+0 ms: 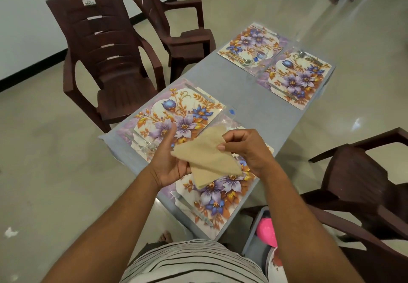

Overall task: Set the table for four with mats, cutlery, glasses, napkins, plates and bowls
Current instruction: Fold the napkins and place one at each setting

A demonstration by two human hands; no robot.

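**Folding the first napkin over the near place setting**

Above the near right corner of the grey rectangular table (260, 115), both hands hold a beige cloth napkin (207, 157) in the air, folded to a rough triangle. The left hand (170, 161) cradles it from beneath, fingers curled under the lower edge and thumb raised beside it. The right hand (245, 148) pinches the upper right edge between thumb and bent fingers.

Four floral placemats in purple, blue and orange already lie on the table, two near and two far; the near right placemat (212, 196) sits directly under the napkin. A steel knife (194, 207) lies along that mat's near edge, and cutlery shows on the other mats too. A clear drinking glass (227, 117) seems to stand just beyond the napkin, though it is hard to make out. No plates, bowls or other napkins are visible on the table, so the task looks roughly half done.

To finish this fold well, the edges should probably be lined up before pressing a crease, with the left hand keeping the cloth taut. Setting it down flat beside the cutlery, away from the glass, would avoid knocking anything. Dark brown plastic chairs (106, 46) stand around the table.
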